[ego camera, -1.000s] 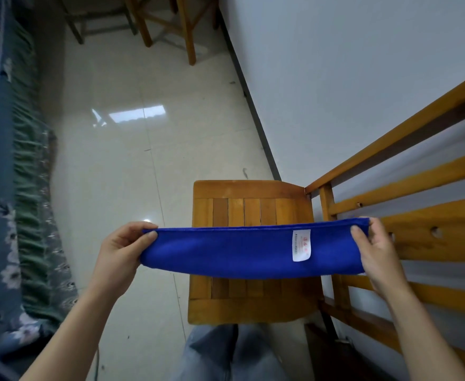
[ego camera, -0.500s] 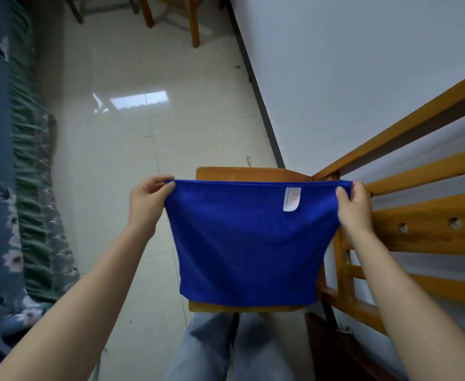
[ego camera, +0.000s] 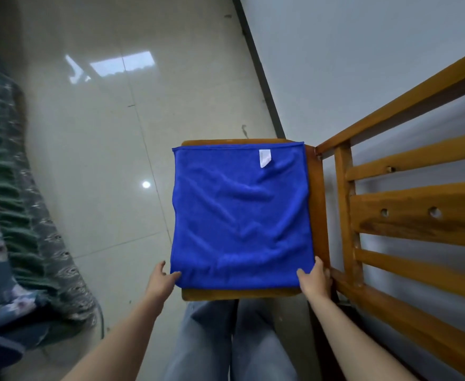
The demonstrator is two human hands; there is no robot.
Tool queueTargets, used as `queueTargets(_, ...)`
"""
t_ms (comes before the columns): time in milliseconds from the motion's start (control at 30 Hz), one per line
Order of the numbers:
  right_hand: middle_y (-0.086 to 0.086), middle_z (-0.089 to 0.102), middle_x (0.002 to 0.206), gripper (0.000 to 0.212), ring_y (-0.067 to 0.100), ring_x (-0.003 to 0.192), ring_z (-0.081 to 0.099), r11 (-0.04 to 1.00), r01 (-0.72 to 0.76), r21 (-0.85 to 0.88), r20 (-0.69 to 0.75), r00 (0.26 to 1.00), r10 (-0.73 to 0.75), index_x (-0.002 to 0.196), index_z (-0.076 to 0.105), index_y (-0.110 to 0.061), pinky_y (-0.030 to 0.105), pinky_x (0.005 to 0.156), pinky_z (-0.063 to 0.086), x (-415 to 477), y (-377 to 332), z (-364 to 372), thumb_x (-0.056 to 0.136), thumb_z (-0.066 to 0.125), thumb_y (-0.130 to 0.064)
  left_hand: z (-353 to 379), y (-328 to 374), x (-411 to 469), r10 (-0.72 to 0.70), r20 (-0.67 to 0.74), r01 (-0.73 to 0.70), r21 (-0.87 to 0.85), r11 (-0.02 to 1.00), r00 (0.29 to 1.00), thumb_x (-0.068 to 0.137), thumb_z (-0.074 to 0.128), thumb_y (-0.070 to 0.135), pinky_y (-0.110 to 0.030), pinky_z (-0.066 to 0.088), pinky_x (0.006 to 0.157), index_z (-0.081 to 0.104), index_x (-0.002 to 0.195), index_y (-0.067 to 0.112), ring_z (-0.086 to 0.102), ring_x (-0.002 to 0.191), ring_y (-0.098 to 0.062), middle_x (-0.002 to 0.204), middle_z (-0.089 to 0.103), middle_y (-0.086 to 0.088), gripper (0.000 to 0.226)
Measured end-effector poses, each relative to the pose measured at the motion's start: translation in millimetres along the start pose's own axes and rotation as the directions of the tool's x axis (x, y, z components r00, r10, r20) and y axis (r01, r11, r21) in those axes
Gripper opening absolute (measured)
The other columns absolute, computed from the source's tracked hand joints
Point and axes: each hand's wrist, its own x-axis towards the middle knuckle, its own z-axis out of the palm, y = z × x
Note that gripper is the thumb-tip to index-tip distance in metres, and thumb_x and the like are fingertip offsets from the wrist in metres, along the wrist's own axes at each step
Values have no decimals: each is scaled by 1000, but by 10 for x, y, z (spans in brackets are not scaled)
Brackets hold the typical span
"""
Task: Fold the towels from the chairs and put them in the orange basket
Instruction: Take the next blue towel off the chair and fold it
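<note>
A blue towel with a small white label near its far right corner lies spread flat over the seat of a wooden chair. My left hand pinches the towel's near left corner. My right hand pinches the near right corner. Both hands sit at the chair's front edge. No orange basket is in view.
The chair's slatted wooden back rises at the right against a white wall. A bed with a green and blue flowered cover runs along the left. Glossy tiled floor lies between them. My jeans-clad legs stand just before the chair.
The towel hung in the air from its top corners before. It now lies flat on the chair seat, and both hands have come down to its near corners.
</note>
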Motion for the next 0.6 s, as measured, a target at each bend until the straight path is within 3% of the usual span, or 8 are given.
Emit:
queueTargets(133, 20, 25, 146, 64, 38, 128, 39, 997, -57, 52, -11, 998, 58, 145, 24, -6, 45, 103, 37, 52, 122, 67, 91, 57, -17, 54, -183, 71, -80, 85, 82, -25, 996, 993, 92, 54, 12, -39, 41, 81, 36, 139, 9, 50, 101, -30, 125, 51, -16, 50)
queueTargets(267, 21, 37, 141, 57, 38, 123, 45, 992, -95, 87, -59, 993, 100, 140, 33, -2, 42, 97, 42, 144, 70, 55, 90, 58, -12, 90, -235, 115, -91, 94, 98, -67, 993, 991, 93, 52, 13, -40, 41, 82, 48, 124, 3, 54, 96, -30, 115, 57, -15, 33)
queueTargets(400, 23, 58, 111, 26, 38, 98, 58, 967, -176, 187, -57, 980, 190, 112, 55, 7, 35, 75, 45, 158, 56, 45, 87, 55, -2, 79, -228, 59, -92, 7, 92, -147, 985, 996, 90, 56, 9, -39, 43, 78, 55, 85, 5, 56, 89, -28, 103, 61, -19, 7)
queueTargets(467, 19, 59, 91, 7, 30, 76, 57, 953, -201, 227, -34, 976, 214, 89, 58, 4, 32, 65, 43, 119, 64, 34, 88, 55, -2, 48, -228, 27, -100, -4, 95, -249, 964, 995, 89, 57, 5, -41, 46, 84, 51, 76, 7, 57, 87, -28, 97, 61, -18, 14)
queueTargets(533, 12, 53, 76, 19, 19, 58, 48, 919, -229, 321, -31, 967, 252, 71, 49, -5, 29, 53, 39, 78, 102, 29, 89, 55, -3, 18, -217, -17, -130, -11, 113, -415, 903, 992, 88, 57, 0, -42, 47, 89, 48, 75, 7, 59, 80, -27, 87, 60, -16, 17)
queueTargets(600, 12, 55, 80, 16, 19, 58, 50, 858, -254, 446, -28, 955, 297, 74, 50, -6, 28, 50, 40, 5, 142, -11, 89, 56, -5, -8, -232, -63, -181, -2, 148, -569, 809, 983, 88, 54, -4, -38, 47, 83, 46, 76, 8, 58, 74, -23, 83, 57, -14, 18)
